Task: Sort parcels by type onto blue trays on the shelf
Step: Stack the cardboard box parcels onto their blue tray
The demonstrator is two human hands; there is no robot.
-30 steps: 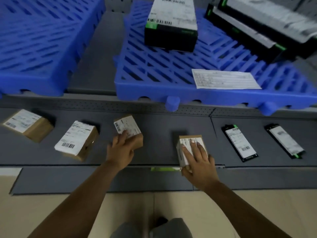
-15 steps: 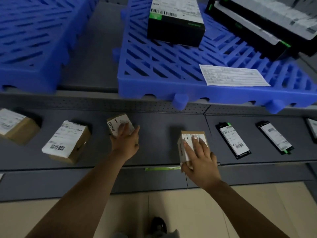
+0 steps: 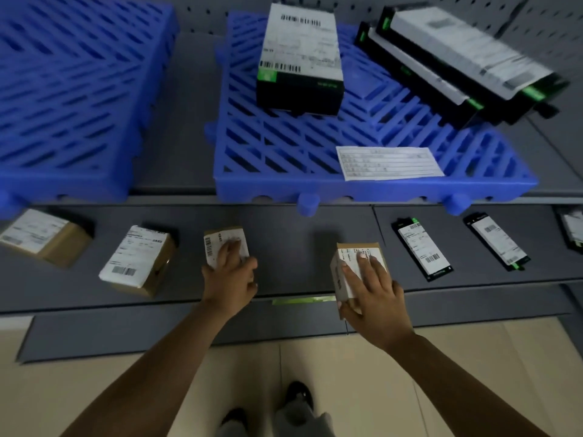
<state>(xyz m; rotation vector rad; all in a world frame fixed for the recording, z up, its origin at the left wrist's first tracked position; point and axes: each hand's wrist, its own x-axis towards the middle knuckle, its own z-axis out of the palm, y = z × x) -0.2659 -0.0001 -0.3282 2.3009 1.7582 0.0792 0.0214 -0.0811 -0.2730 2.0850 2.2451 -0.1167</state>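
At centre frame the left hand (image 3: 228, 279) lies on a small cardboard box (image 3: 224, 246), its fingers curled over the white barcode label and near edge, grasping it. To the right, the right hand (image 3: 373, 296) grips a second cardboard box (image 3: 347, 272), straight fingers spread over its label, thumb hooked under the near end; this box tilts at the front edge of the matte grey ledge (image 3: 284, 257). Two larger brown boxes, one (image 3: 138, 260) just left of the left hand and one (image 3: 44, 236) at the far left, rest on the same ledge, both labelled. At right lie two flat black packets (image 3: 421, 247) (image 3: 497, 241) with white labels and green tabs. In the upper frame, two slatted blue plastic trays sit on the shelf: the left tray (image 3: 72, 99) is bare, the right tray (image 3: 315, 159) carries a tall black box (image 3: 299, 58), long black boxes (image 3: 457, 64) at upper right and a loose paper sheet (image 3: 389, 162).
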